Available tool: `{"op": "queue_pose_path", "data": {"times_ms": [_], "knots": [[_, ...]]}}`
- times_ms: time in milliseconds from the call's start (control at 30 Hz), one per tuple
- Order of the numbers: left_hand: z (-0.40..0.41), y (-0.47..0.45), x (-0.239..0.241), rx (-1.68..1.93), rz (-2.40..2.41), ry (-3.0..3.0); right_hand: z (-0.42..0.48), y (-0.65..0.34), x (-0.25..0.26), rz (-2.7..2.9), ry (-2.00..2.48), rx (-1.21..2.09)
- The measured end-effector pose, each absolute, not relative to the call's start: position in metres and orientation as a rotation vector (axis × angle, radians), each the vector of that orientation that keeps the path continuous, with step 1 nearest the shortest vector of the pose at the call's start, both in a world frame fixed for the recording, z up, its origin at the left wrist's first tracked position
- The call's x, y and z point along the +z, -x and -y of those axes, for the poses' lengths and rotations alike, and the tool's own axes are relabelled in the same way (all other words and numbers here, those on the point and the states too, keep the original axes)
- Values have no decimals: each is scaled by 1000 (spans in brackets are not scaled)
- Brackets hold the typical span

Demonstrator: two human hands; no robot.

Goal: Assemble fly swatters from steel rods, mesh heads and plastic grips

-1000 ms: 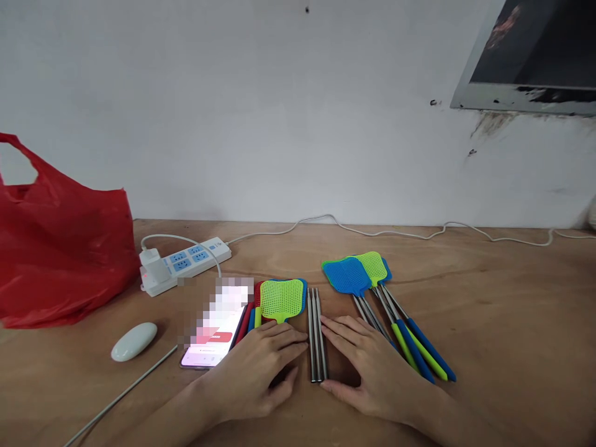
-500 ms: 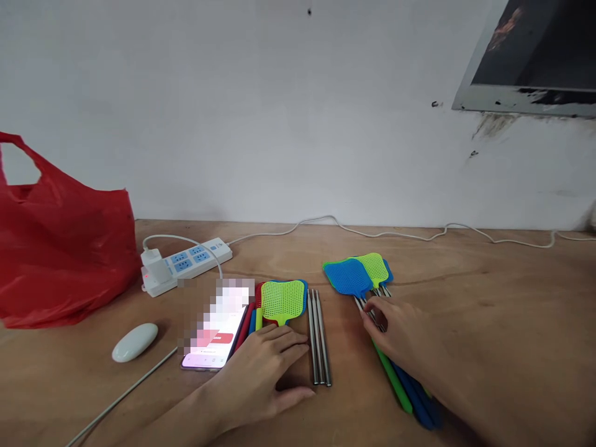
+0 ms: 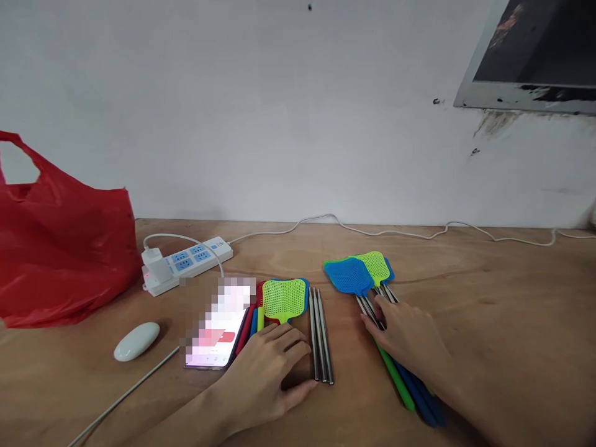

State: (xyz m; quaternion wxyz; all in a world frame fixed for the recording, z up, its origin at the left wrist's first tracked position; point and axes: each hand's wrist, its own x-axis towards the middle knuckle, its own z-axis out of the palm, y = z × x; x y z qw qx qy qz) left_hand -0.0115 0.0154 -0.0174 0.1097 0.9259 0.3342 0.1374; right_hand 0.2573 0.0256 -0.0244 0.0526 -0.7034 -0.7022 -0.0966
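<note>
No lettering, brand or number can be read anywhere in the frame. The lit phone screen (image 3: 216,329), at lower centre-left on the desk (image 3: 488,310), is blurred into blocks. The white power strip (image 3: 186,264) behind it shows blue sockets but no legible marking.

left hand (image 3: 267,372) beside steel rods (image 3: 321,338), right hand (image 3: 410,338) on swatters (image 3: 372,279)

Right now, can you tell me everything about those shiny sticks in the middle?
The shiny sticks are three thin, silvery, metal-looking rods lying flat, side by side, on the wooden table. They point away from the person, just right of the green swatter head. The left hand seems to touch their near end with its thumb.
</note>
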Motion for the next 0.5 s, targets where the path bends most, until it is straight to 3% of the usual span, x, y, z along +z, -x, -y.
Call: {"op": "queue_pose_path", "data": {"times_ms": [500], "knots": [[-14,13,-14,383,-1033,-2699,-26,-260,-25,2104,2099,-251]]}}
